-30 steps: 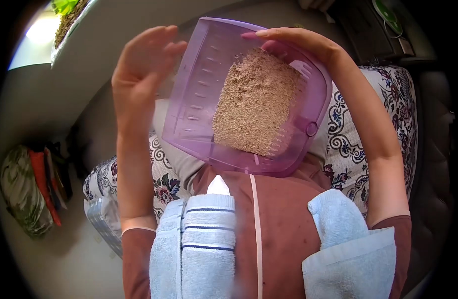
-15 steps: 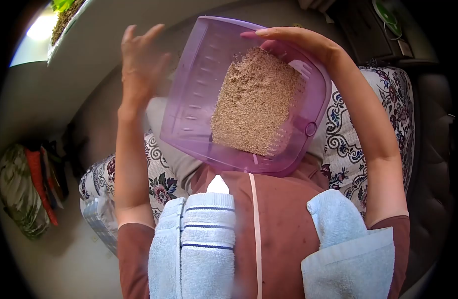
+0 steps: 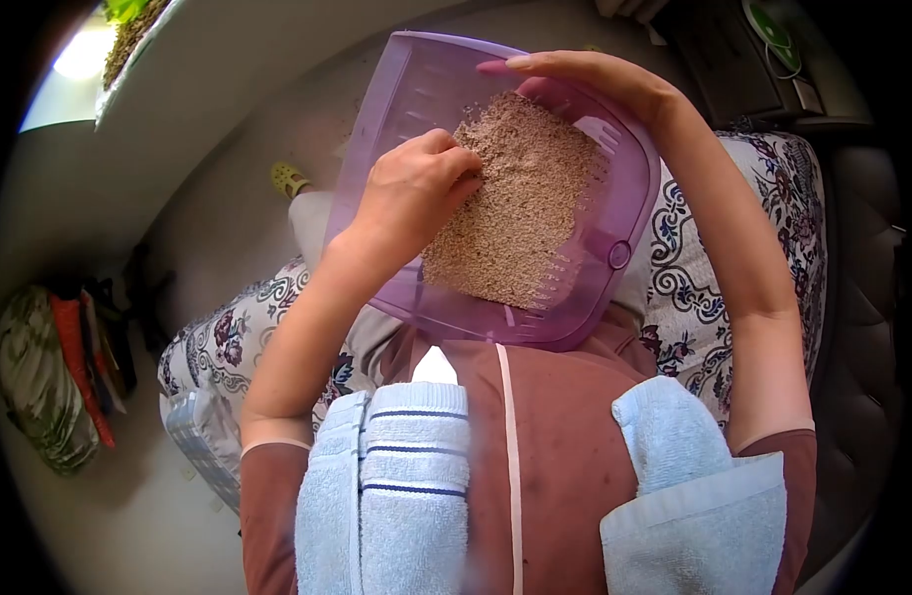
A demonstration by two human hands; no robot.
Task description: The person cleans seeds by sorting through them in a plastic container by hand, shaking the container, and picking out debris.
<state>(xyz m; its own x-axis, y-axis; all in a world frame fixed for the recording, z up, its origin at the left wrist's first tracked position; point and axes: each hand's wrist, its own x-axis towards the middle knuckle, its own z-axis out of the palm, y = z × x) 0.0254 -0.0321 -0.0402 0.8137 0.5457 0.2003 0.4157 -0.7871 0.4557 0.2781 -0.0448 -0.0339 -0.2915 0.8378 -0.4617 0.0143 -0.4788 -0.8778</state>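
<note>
A translucent purple plastic tray [image 3: 376, 134] with raised ribs and slots rests tilted over my lap. Light brown grains [image 3: 520, 218] lie heaped in its middle and right part. My left hand [image 3: 416, 188] is over the tray, its fingers curled together at the left edge of the heap. Whatever is between those fingertips is too small to make out. Along the far right rim, my right hand [image 3: 609, 79] grips the tray, with the thumb on the rim and the other fingers partly seen through the plastic.
I sit on a flower-patterned cover [image 3: 724, 198]. Light blue towels [image 3: 411, 496] hang over my brown shirt. A yellow clog [image 3: 289, 179] is on my foot at the left. Bags [image 3: 49, 367] stand on the floor, and a dark cabinet [image 3: 724, 69] is at the back right.
My left hand was raised with fingers spread, left of the tray. It has moved right and down to the grains, and its fingers have closed. The right hand and tray hardly differ.
</note>
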